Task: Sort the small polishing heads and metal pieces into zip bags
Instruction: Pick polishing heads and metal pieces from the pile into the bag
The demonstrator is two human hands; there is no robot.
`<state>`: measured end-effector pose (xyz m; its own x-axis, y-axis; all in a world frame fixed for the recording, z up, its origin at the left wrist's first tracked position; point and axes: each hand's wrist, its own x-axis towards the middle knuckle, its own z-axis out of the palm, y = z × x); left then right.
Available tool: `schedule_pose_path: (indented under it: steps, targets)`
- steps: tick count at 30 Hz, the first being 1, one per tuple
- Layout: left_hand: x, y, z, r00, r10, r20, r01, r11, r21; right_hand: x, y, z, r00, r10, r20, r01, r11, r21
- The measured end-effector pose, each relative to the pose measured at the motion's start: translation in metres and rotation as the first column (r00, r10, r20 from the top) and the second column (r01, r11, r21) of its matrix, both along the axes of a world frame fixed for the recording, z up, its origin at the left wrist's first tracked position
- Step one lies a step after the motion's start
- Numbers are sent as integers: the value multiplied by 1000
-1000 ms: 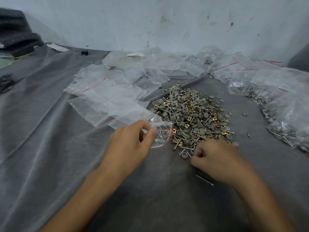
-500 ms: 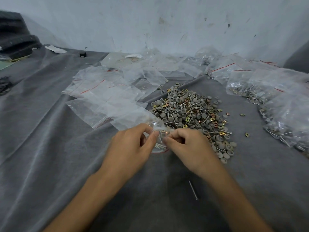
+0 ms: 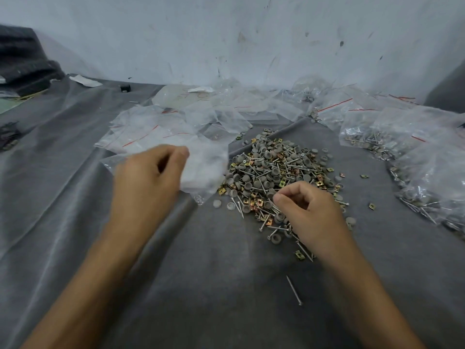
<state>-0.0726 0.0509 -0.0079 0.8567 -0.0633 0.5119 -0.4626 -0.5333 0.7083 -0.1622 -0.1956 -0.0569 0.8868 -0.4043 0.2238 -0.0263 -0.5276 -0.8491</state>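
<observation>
Zip bag point(image 3: 206, 170) at your 11 o'clock, pinched by your curled left hand point(image 3: 148, 177); pile point(image 3: 274, 172) at 12, open grey cloth point(image 3: 226, 285) at 6; right hand point(image 3: 309, 210) curled tight over pile's near edge, can't tell if it's got anything

Bare left forearm point(image 3: 100, 273), bare right forearm point(image 3: 364, 285)

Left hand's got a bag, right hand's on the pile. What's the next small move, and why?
Probably close the right hand on one piece at the near edge of the pile and carry it left to the bag. Its fingertips are curled together right over the pieces, though whether they hold one cannot be told, and the left hand grips the bag beside the pile.
</observation>
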Motion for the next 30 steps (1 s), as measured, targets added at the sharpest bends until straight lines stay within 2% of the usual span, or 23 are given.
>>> schedule_pose_path:
  steps: [6,12,15,18,23,25,28,30]
  targets:
    - [7,25,27,997,78,-1,-77,978,-194,-3,-10,1,999,27,-42,-29,998,-49]
    - [13,42,36,980,190,63,-166,946,-279,-6,-13,2,994,39,-99,-47,996,-73]
    - [21,51,37,972,226,63,-204,947,-246,-7,-11,2,992,54,-118,-68,991,-115]
    - [25,55,39,985,174,-19,-173,954,-245,-7,-11,3,989,43,-140,-61,990,-130]
    - [32,56,34,955,39,-295,-145,927,-345,-9,-12,4,988,17,-151,-42,986,-163]
    - [33,55,34,944,32,-329,-160,915,-369,-9,-13,4,987,14,-158,-42,983,-177]
    - [26,49,36,975,104,-196,-176,901,-398,-10,-14,4,986,4,-169,-39,978,-205]
    - [17,42,31,988,149,-52,-157,925,-346,-10,-15,4,985,3,-173,-42,975,-219]
